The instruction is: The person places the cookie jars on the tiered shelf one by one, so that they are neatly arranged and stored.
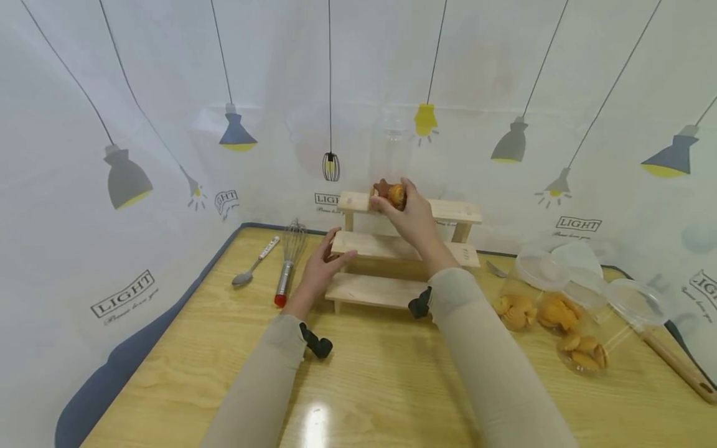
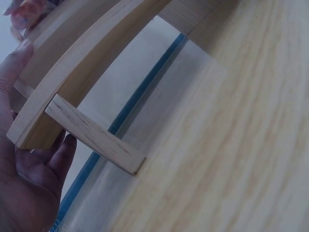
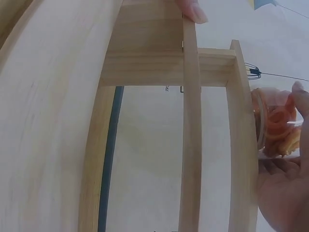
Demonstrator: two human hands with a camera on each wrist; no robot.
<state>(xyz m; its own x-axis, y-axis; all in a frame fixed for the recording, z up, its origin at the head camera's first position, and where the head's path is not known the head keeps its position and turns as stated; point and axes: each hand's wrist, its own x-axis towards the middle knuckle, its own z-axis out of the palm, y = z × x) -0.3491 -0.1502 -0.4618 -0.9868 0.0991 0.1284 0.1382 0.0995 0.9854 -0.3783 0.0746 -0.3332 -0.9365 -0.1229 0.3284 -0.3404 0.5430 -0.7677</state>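
Note:
A three-tier wooden step shelf (image 1: pixel 392 246) stands at the middle of the table. My right hand (image 1: pixel 407 204) holds a small clear jar of orange snacks (image 1: pixel 396 195) at the left part of the top tier. In the right wrist view the jar (image 3: pixel 276 123) sits against the shelf's top board (image 3: pixel 241 145), with my right hand (image 3: pixel 289 164) around it. My left hand (image 1: pixel 335 247) grips the left end of the middle tier. From the left wrist camera, the thumb (image 2: pixel 17 58) lies over the board (image 2: pixel 72 72) and the fingers (image 2: pixel 65 150) curl under it.
A whisk (image 1: pixel 288 258) with a red-tipped handle and a spoon (image 1: pixel 253 266) lie left of the shelf. To the right are a fork (image 1: pixel 495 269), several open clear containers of cookies (image 1: pixel 582 351), loose lids (image 1: pixel 638 302) and a wooden handle (image 1: pixel 678 367).

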